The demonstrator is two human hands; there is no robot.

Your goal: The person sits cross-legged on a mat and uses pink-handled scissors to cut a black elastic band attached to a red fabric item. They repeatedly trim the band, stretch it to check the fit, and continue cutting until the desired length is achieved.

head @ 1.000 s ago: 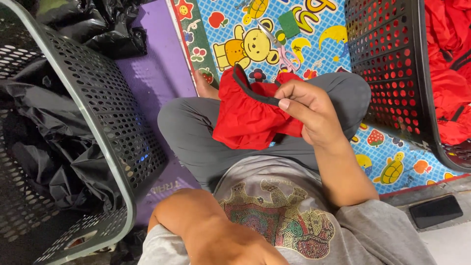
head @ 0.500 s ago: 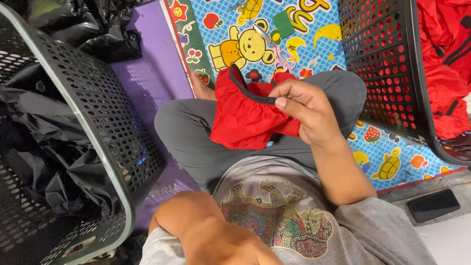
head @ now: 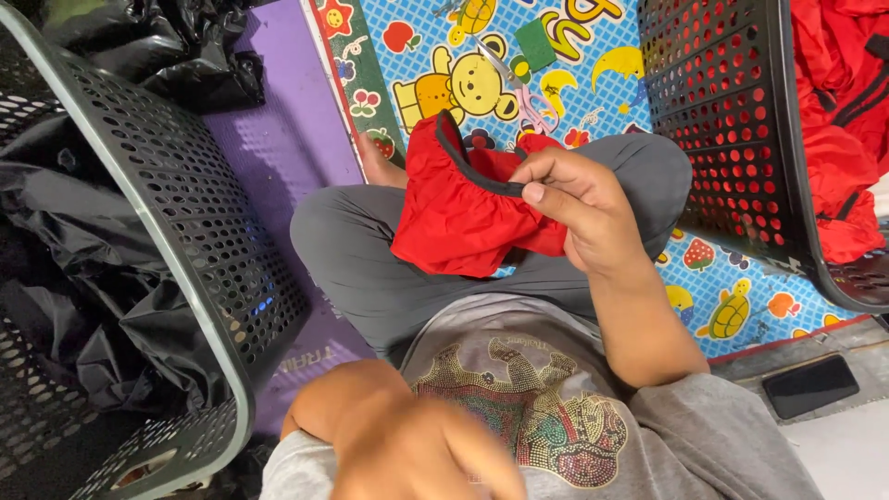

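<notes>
Barely anything changed: right hand [head: 579, 208] still pinches the red garment [head: 463, 208] over the lap (left hand [head: 407, 454] too blurred, can't tell).

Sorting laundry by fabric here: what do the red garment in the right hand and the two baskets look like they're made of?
Red garment: thin woven cloth, probably synthetic; it bunches in soft folds with a slight sheen, and has a dark band along its edge. Left basket and right basket: rigid moulded plastic, dark and matt, judging by the even punched holes and smooth rims. The right hand pinches the band.
</notes>
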